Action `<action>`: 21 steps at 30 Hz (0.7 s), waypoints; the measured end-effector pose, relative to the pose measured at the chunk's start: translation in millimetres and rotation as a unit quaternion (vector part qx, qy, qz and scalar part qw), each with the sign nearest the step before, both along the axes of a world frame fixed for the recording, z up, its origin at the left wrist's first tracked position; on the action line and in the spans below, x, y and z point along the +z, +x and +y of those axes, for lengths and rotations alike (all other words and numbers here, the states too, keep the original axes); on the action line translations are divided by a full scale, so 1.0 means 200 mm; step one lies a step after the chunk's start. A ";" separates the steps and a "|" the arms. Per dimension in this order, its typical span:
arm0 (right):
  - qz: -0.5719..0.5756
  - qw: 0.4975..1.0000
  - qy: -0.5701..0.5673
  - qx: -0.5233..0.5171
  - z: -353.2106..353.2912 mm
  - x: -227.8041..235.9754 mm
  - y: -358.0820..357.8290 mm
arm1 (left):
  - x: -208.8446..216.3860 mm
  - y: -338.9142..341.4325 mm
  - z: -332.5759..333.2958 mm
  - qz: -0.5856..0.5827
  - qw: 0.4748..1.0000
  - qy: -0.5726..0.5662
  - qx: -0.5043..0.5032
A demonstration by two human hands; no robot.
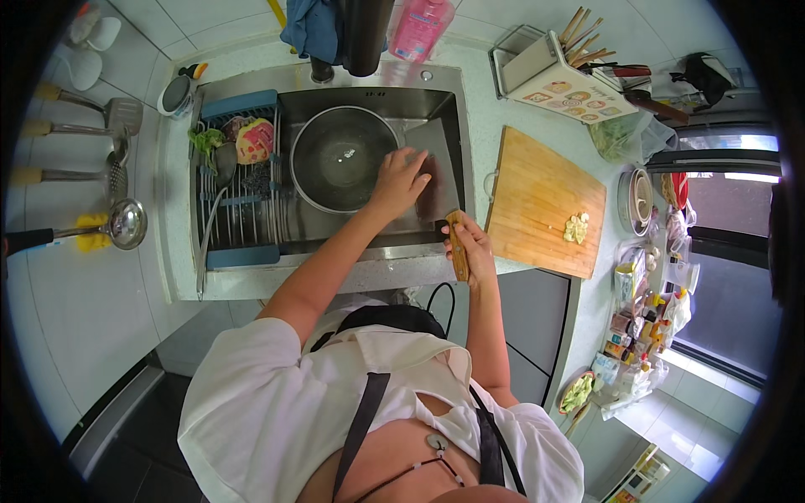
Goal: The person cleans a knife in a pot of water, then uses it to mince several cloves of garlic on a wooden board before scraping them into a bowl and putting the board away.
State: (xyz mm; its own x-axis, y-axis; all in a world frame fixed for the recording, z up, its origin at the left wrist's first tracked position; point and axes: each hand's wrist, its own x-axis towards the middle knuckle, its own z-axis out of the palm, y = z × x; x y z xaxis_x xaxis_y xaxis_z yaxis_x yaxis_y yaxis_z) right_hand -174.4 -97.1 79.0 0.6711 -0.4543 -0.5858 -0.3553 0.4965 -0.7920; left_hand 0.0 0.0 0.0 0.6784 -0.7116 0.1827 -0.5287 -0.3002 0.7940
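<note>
My right hand (472,250) is closed round the wooden handle of a kitchen knife (458,243) at the sink's front right edge. Its wide, dark, shiny blade reaches back over the sink (377,251) and partly blends with the steel. Beside the blade is my left hand (397,186), fingers apart; whether they touch the metal I cannot tell. Just left of that hand, a round metal pot (344,159) with clear liquid sits in the basin. To the right, a wooden cutting board (537,201) carries a small heap of pale chopped pieces (576,227).
A dish rack (243,256) at the sink's left holds a sponge (254,141), leafy greens (205,142) and a ladle. A pink bottle (422,29) stands behind the sink. A utensil holder (570,88) stands at the back right; jars and packages crowd the right counter.
</note>
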 end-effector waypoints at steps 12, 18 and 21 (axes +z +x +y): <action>-0.021 1.000 0.002 -0.003 0.06 0.08 0.04 | 0.06 -0.06 -0.02 -0.124 0.989 -0.020 0.072; -0.027 1.000 0.007 -0.005 0.08 0.09 0.05 | 0.09 -0.07 -0.02 -0.103 0.988 -0.067 0.096; -0.038 0.999 0.006 -0.005 0.09 0.09 0.05 | 0.09 -0.07 -0.01 -0.097 0.987 -0.080 0.099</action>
